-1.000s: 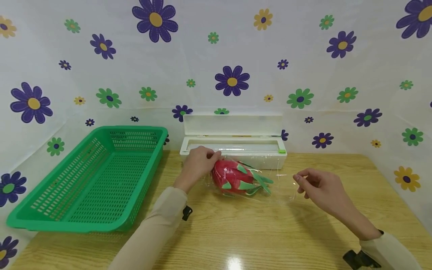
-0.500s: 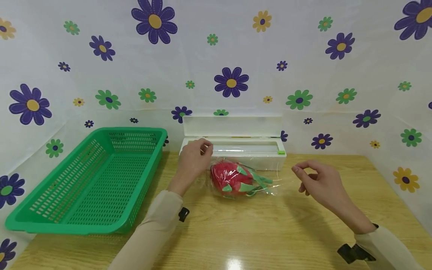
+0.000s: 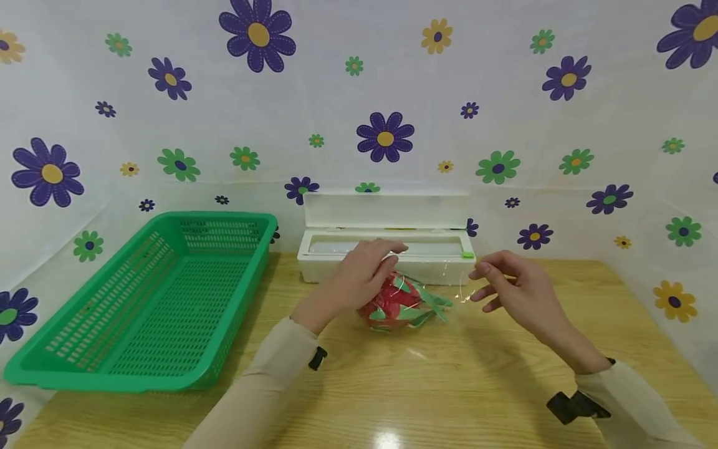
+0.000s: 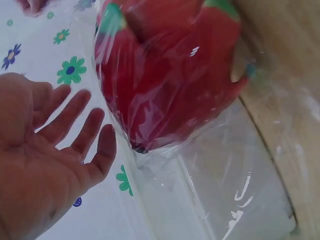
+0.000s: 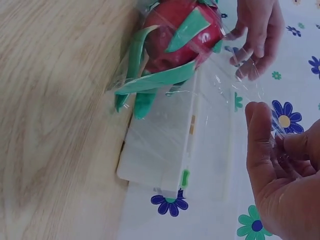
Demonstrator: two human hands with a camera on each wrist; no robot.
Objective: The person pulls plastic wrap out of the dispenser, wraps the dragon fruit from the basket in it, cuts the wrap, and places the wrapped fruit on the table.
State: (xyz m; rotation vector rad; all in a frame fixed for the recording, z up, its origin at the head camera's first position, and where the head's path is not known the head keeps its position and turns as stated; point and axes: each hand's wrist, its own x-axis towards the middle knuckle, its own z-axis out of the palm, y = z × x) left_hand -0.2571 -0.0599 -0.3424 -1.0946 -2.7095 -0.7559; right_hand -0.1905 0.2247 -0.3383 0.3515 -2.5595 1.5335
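A red dragon fruit [image 3: 392, 299] with green scales lies on the table, covered in clear plastic wrap [image 5: 220, 75]. Over its left end and top is my left hand [image 3: 364, 268], fingers spread and slightly bent; the left wrist view has this hand [image 4: 65, 140] right beside the wrapped fruit [image 4: 165, 75]. To the right of the green tips, my right hand [image 3: 516, 287] pinches an edge of the film between thumb and fingers. The film stretches from those fingertips [image 5: 260, 112] back to the fruit in the right wrist view.
Directly behind the fruit stands a white wrap dispenser box [image 3: 387, 271], its lid [image 3: 387, 211] raised and a green slider [image 3: 467, 254] at its right end. A green plastic basket [image 3: 140, 379] occupies the table's left side. Flowered cloth [image 3: 426, 81] hangs behind everything.
My left hand lifted off the fruit's left end, then moved right over its top. My right hand has moved left toward the fruit, and the film is drawn in closer around the tips.
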